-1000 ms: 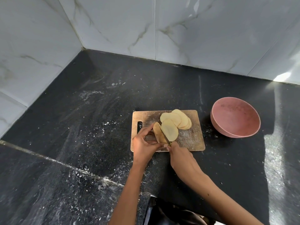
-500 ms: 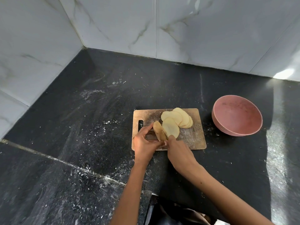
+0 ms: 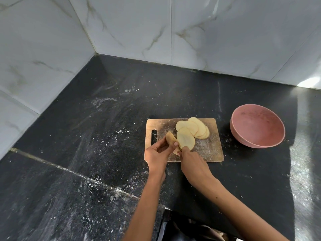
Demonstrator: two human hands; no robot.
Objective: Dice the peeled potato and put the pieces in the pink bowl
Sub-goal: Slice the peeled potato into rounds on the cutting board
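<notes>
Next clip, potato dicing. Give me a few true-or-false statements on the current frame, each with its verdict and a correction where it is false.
1. The pink bowl holds potato pieces. False: nothing shows inside it.
2. Potato slices lie overlapping on the cutting board. True.
3. The bowl stands left of the board. False: it stands to the right, apart from it.
4. The left hand holds the remaining potato piece. True.
5. The right hand rests flat on the counter. False: it is over the board's near edge, next to the potato.

Kitchen: black stone counter (image 3: 104, 136), marble wall tiles (image 3: 225, 40), chopping board (image 3: 211, 150).
</notes>
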